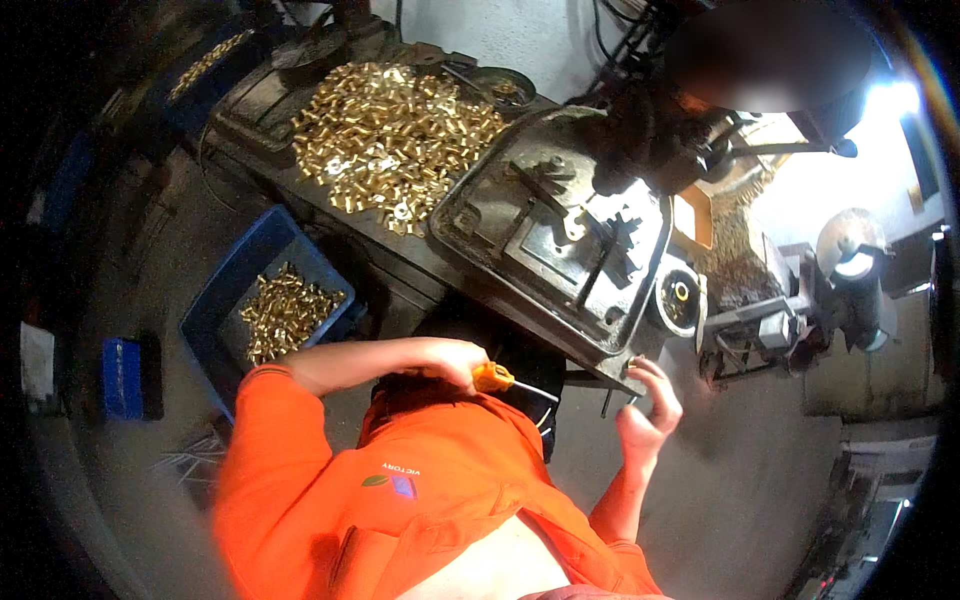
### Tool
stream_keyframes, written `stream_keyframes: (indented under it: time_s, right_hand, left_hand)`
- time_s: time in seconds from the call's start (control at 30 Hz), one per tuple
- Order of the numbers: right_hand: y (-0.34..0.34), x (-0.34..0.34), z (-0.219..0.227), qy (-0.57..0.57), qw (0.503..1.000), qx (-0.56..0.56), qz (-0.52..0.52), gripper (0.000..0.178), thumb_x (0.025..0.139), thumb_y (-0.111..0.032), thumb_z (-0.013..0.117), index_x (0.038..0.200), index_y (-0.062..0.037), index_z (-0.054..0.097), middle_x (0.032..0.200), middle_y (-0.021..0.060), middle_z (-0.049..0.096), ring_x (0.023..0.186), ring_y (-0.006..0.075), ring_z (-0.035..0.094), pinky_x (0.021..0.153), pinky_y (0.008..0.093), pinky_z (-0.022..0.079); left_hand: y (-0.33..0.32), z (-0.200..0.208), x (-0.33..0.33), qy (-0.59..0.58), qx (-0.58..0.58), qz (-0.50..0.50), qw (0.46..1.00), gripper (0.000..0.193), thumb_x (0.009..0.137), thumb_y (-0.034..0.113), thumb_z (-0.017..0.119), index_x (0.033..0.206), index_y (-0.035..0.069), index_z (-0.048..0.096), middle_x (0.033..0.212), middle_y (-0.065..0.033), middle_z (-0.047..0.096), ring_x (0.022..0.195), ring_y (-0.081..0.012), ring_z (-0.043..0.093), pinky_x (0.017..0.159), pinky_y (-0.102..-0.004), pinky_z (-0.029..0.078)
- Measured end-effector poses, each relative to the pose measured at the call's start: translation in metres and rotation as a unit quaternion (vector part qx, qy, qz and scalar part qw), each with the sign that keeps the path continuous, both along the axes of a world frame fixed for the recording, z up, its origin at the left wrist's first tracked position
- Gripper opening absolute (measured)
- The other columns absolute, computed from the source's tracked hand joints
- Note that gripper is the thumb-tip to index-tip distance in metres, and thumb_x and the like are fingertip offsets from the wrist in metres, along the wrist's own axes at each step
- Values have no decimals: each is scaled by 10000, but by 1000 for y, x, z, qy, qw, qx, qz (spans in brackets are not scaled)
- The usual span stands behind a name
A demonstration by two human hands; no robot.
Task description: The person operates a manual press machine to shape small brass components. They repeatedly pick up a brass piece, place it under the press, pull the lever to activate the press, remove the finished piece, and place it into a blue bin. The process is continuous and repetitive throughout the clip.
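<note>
My left hand (455, 364) is wrapped round the orange-yellow handle of a screwdriver (494, 377), close in front of my waist. The metal shaft points right, away from the fist. Near the table's front right corner, my right hand (654, 408) is raised with bent fingers and a gap between them and the thumb; I make out nothing held in it. Past both hands lies a metal tray (480, 205) on the worktable, with a flat plate fixture (535, 245) and several dark metal bars (607, 262) in it.
A big heap of brass fittings (390, 135) covers the table's left part. Below it stands a blue bin (215, 290) with more brass pieces (285, 315). Dark machinery (650, 140) rises at the back right, beside a round container (680, 298) and a metal stand (760, 325).
</note>
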State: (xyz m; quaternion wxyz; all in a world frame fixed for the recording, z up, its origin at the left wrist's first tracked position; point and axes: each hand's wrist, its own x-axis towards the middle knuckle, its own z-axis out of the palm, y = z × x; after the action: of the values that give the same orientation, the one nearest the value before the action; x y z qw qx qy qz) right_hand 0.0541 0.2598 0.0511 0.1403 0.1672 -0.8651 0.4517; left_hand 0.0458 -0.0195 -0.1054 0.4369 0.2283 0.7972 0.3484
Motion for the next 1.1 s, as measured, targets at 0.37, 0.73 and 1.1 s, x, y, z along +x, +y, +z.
stream_keyframes:
  time_s: [0.37, 0.73, 1.1]
  right_hand:
    - [-28, -6, -18, -79, 992, 56, 86, 380, 524, -8, 496, 881, 15, 626, 966, 148, 631, 910, 275, 613, 840, 319, 456]
    - [-29, -14, -20, -74, 993, 52, 79, 358, 526, -13, 519, 870, 37, 605, 937, 147, 634, 872, 255, 615, 824, 300, 459]
    - [-17, -17, -35, -61, 995, 60, 60, 353, 509, 17, 477, 842, 50, 591, 884, 133, 638, 784, 208, 613, 761, 275, 472]
  left_hand:
    - [-44, 30, -4, 269, 106, 44, 956, 452, 755, 315, 656, 1072, 10, 554, 902, -169, 639, 818, -309, 624, 706, -407, 493]
    - [-213, 107, -142, 448, -208, 381, 781, 217, 780, 203, 617, 937, 57, 646, 847, -153, 646, 787, -322, 620, 704, -434, 485]
    - [-197, 100, -180, 443, -346, 295, 772, 287, 740, 262, 628, 922, 47, 573, 853, -169, 624, 830, -351, 607, 692, -467, 486]
